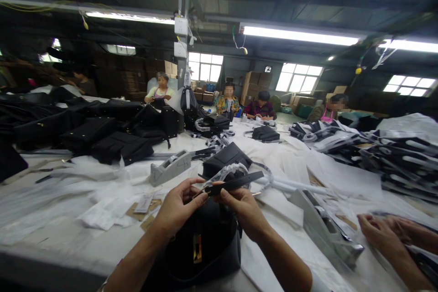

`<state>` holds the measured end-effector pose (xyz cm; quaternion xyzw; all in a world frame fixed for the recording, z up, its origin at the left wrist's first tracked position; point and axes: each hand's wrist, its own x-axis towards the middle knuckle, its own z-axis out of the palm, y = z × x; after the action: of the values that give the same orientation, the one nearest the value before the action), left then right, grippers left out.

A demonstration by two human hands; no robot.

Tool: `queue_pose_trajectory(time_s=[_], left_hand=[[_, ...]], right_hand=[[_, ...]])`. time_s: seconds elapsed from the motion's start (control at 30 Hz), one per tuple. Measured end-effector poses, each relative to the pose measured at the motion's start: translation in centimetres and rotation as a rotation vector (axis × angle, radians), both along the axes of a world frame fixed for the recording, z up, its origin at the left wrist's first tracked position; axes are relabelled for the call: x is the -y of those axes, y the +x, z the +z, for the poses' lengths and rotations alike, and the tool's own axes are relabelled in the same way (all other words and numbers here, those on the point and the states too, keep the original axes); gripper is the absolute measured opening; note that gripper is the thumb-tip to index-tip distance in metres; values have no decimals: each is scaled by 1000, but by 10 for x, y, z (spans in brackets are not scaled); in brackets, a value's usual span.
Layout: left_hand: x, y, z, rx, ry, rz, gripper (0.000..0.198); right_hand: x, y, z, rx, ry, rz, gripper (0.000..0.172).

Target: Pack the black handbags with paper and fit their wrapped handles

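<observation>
In the head view, a black strap (241, 183) is stretched between my two hands above a black handbag (219, 251). My left hand (183, 200) pinches the strap's left end, beside a small gold-coloured buckle part. My right hand (241, 203) grips the strap further along, thumb on top, and its free end sticks out to the right. The handbag stands at the table's near edge, with a gold clasp (197, 248) on its front. Just beyond my hands is another black bag (226, 159), with a plastic-wrapped handle (229, 172) near the strap.
Grey tape dispensers (171, 167) stand left and right (325, 226). Black bags (89, 132) pile up at left, wrapped pieces (393, 159) at right. A co-worker's hands (386, 232) work close on my right. White sheets (112, 196) cover the table. Several people sit opposite.
</observation>
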<state>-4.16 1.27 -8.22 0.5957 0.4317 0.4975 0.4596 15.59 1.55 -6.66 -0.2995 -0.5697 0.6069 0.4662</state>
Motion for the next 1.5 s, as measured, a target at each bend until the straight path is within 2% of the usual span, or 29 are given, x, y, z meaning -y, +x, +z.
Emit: queue_pose_trajectory(time_s=[0.1,0.23,0.4,0.7,0.9,1.1,1.2,1.27,1.4,1.5], left_hand=[[2,-1,3,9,-13,-9,46],[5,-3,7,39,-34,-39,43],[5,-3,6,23,-25,-40,38],[3,0,5,-40,5,21,40],[2,-1,3,-69,23,36,43],[2,-2,9,-75,15,75,40],[3,-2,13,-63,-10,56,38],[3,-2,13,-44,-28,41,38],[4,-2,12,1,-35,24,39],[5,-2,10,-9,-25,8,39]], right_hand=[[-3,0,-4,-24,-27,-11,39],[-5,-1,-5,-173,-113,-73,35],[-5,-2,-2,-309,-209,-120,33],[-8,-6,1,-368,-326,-145,34],[-2,-10,2,-283,-233,-162,37],[9,-13,0,-81,28,-253,34],[10,-14,0,-42,90,-291,32],[8,-15,2,-107,35,-279,33],[1,-15,6,-289,-199,-236,33],[-1,-15,8,-324,-280,-224,34]])
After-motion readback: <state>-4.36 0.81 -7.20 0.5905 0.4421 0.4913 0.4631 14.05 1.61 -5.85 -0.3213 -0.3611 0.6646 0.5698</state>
